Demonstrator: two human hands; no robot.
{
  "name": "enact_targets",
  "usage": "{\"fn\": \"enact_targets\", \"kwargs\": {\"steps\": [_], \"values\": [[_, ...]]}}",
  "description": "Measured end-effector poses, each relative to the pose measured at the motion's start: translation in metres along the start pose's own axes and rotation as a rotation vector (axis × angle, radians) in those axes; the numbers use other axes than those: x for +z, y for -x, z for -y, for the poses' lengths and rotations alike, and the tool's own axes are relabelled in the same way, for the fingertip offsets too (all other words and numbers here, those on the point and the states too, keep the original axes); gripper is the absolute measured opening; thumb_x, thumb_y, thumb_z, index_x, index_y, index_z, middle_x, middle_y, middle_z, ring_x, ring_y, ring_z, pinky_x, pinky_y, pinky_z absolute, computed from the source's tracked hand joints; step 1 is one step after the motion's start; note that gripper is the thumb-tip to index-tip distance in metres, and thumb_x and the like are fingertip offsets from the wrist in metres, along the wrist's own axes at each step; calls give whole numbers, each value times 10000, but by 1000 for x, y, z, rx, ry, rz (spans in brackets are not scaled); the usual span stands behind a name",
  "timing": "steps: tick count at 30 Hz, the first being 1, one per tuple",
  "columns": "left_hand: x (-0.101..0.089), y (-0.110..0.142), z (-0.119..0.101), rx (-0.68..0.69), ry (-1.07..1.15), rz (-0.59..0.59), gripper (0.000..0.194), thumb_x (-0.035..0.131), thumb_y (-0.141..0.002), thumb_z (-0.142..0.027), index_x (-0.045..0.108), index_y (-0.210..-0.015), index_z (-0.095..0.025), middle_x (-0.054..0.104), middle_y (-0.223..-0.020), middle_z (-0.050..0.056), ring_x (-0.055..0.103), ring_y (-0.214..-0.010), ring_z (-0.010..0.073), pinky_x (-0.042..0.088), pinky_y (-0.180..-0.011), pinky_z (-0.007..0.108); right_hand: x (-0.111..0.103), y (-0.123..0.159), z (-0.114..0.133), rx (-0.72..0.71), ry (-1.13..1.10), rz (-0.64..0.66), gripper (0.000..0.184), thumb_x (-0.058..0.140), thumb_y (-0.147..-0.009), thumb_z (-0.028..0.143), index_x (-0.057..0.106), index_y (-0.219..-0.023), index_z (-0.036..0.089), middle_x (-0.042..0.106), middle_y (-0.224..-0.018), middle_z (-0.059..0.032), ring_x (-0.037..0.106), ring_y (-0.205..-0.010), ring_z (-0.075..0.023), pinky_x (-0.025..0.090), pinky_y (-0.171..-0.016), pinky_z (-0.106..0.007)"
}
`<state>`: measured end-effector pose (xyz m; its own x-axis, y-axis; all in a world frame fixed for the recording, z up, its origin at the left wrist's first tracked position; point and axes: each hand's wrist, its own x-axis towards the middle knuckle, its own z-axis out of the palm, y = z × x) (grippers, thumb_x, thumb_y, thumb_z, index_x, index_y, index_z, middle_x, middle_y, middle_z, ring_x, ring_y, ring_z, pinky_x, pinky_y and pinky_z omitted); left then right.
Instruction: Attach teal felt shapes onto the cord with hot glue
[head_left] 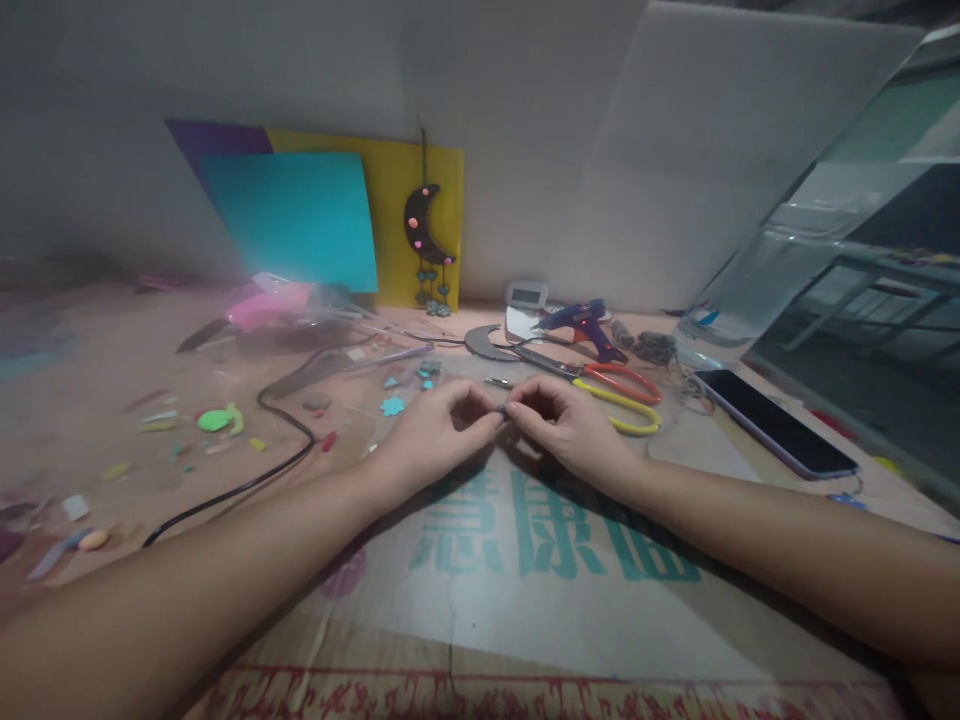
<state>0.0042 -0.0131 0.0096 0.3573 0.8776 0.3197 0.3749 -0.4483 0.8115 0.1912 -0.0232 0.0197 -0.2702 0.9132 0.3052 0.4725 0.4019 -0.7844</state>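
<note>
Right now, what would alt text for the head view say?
Left hand and right hand meet at centre, fingers pinching a tiny dark piece. Scissors, a glue gun and a grey crescent lie beyond; a phone to the right.

Glossy black phone screen (776,424), smooth matt turquoise paper (296,220), blue plastic glue gun (586,319)

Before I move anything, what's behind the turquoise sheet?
A yellow sheet shows past the right and top edges of the turquoise sheet, and a purple sheet at its upper left. Anything else behind it is covered.
</note>
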Motion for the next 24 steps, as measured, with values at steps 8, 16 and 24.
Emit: {"fn": "enact_targets", "kwargs": {"steps": [8,16,24], "values": [[-1,-2,-1,-35,82,-11,113,581,-830,-273,616,-816,-166,670,-838,22,618,-785,157,464,-716,267,1,1,-7,45,-232,18,253,489,-942,436,552,-1003,199,502,-671,49,432,-519,-91,354,-482,-226],[0,-4,-3,-79,158,-33,112,604,-815,-272,598,-806,-160,671,-831,23,624,-759,153,475,-702,266,3,-3,-13,-11,-139,-32,140,452,-911,197,575,-979,192,567,-806,12,527,-685,-116,423,-628,-244],[-1,-5,-3,-90,153,-46,134,611,-812,-292,601,-802,-159,655,-805,22,613,-752,159,470,-698,273,2,-4,-23,-77,-67,-64,230,489,-839,121,569,-1037,206,558,-890,-7,535,-776,-136,435,-672,-259]]}}
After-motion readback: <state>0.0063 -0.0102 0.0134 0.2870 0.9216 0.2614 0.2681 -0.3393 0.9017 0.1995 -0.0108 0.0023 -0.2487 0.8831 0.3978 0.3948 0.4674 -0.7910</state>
